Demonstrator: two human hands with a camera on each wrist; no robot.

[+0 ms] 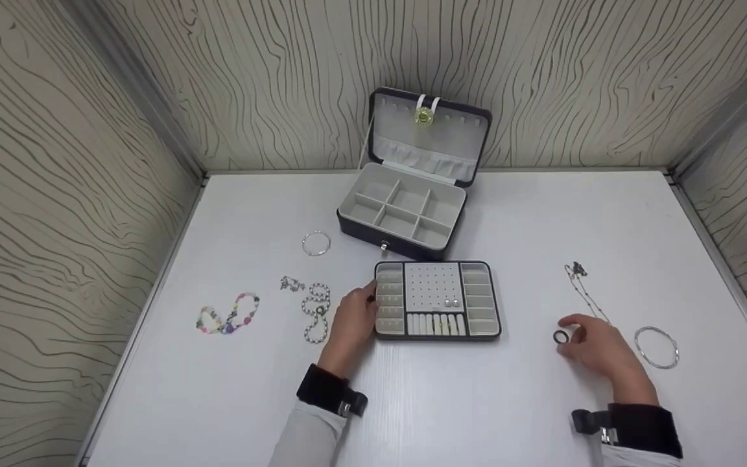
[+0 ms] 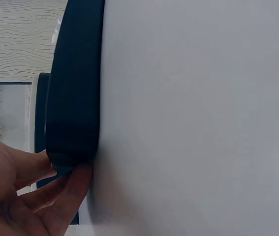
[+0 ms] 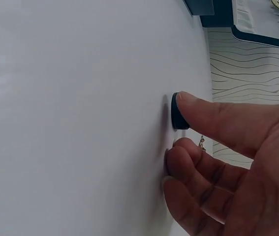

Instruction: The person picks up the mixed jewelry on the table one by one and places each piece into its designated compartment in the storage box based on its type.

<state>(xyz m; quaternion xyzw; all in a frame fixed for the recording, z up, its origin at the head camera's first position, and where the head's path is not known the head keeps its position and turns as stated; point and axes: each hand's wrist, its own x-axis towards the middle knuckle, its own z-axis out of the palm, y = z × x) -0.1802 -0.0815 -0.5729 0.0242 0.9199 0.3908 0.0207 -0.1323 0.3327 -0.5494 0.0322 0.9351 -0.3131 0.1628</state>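
A jewelry tray [image 1: 432,301] with side compartments, a dotted earring panel and white ring rolls lies on the table. My left hand [image 1: 355,318] holds its left edge; in the left wrist view the thumb and fingers [image 2: 77,184] pinch the tray's dark corner [image 2: 73,142]. Two pearl-like studs [image 1: 452,303] sit on the panel. At the right, a dark ring [image 1: 561,336] lies on the table by my right hand [image 1: 597,344]. In the right wrist view the thumb touches the ring [image 3: 178,115], while the other fingers stand apart from it.
Behind the tray stands an open jewelry box [image 1: 406,211] with bare compartments. To the left lie a colored bead bracelet [image 1: 229,327], a pearl strand [image 1: 316,314], a silver chain [image 1: 292,283] and a thin bangle [image 1: 316,243]. To the right are a necklace [image 1: 584,295] and a silver bangle [image 1: 657,347].
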